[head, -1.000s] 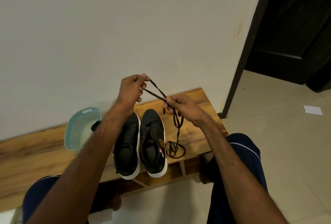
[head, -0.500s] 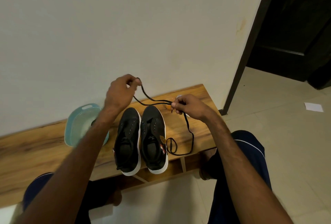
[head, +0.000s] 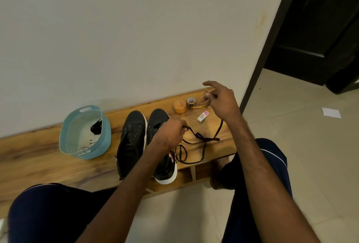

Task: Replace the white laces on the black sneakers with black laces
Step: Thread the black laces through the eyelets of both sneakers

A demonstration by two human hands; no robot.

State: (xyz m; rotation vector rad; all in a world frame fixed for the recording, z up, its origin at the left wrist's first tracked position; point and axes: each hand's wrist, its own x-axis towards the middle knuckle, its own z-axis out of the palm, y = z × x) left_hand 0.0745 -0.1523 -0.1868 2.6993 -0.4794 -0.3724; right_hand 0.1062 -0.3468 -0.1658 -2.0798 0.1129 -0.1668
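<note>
— Two sneakers, and none is laced yet?

— So it looks. The left sneaker (head: pixel 134 135) and the right sneaker (head: pixel 158 118) stand side by side on the worktop (head: pixel 38 157), and their eyelets look bare. White laces (head: pixel 85 148) lie in the blue basket (head: pixel 62 137) beside a black bundle (head: pixel 96 128). I judge the removing is done and the threading of both shoes is left.

— Where is the black lace (head: pixel 202 139)?

— It lies in loops on the worktop, just beside the right sneaker. The left hand (head: pixel 169 135) pinches one end above that shoe, fingers curled on it. The right hand (head: pixel 221 100) is lifted with fingers loosely spread; whether it holds the other end, I cannot tell.

— And room for moving?

— An orange roll (head: pixel 180 106), a small tape roll (head: pixel 191 101) and an eraser (head: pixel 203 116) lie near the wall (head: pixel 136 38), under the right hand. The lace loops are close to the front edge and could slip off. The wall stands just behind the toes, so the open room is toward the person.
</note>
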